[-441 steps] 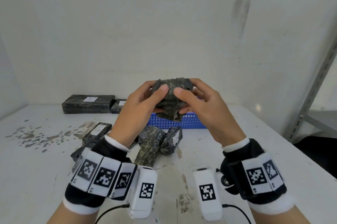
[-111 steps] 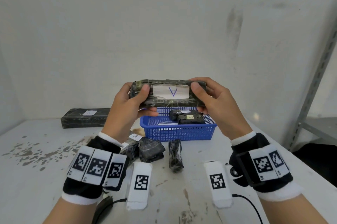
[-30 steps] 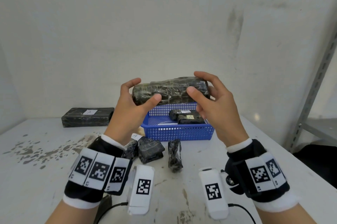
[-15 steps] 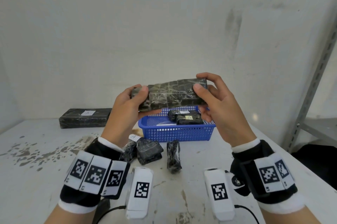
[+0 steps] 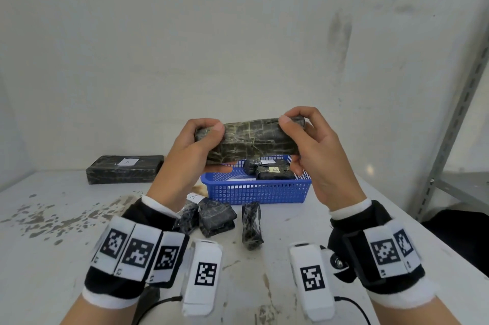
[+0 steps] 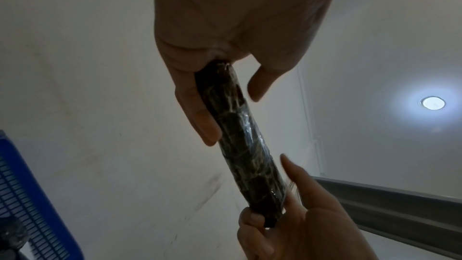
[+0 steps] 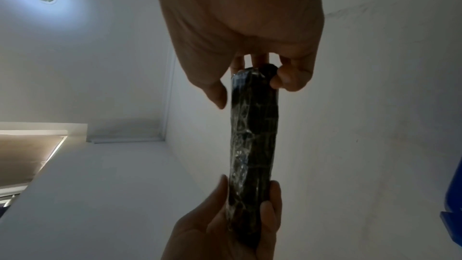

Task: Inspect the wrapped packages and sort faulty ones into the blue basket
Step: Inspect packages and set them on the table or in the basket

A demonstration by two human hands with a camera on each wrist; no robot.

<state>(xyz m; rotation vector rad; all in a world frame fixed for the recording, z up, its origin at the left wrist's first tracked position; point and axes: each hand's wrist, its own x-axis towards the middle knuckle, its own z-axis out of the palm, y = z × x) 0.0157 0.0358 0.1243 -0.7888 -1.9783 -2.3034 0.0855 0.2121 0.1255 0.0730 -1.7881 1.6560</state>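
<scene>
A long dark package [image 5: 252,140] wrapped in shiny film is held in the air above the blue basket [image 5: 255,189]. My left hand [image 5: 197,144] grips its left end and my right hand [image 5: 307,139] grips its right end, thumbs on the near face. The side facing me shows no label. In the left wrist view the package [image 6: 246,143] runs between both hands; in the right wrist view the package [image 7: 252,145] looks the same. The basket holds a few dark packages [image 5: 271,170], one with a label marked A.
Small dark packages [image 5: 217,216] and one narrow one [image 5: 252,225] lie on the white table [image 5: 53,245] before the basket. A long labelled package [image 5: 124,168] lies at the back left by the wall. A metal shelf frame [image 5: 455,118] stands at the right.
Over the last seconds both hands have turned the long package, so its white label no longer faces me. In the last half second it tilted a little and sank slightly.
</scene>
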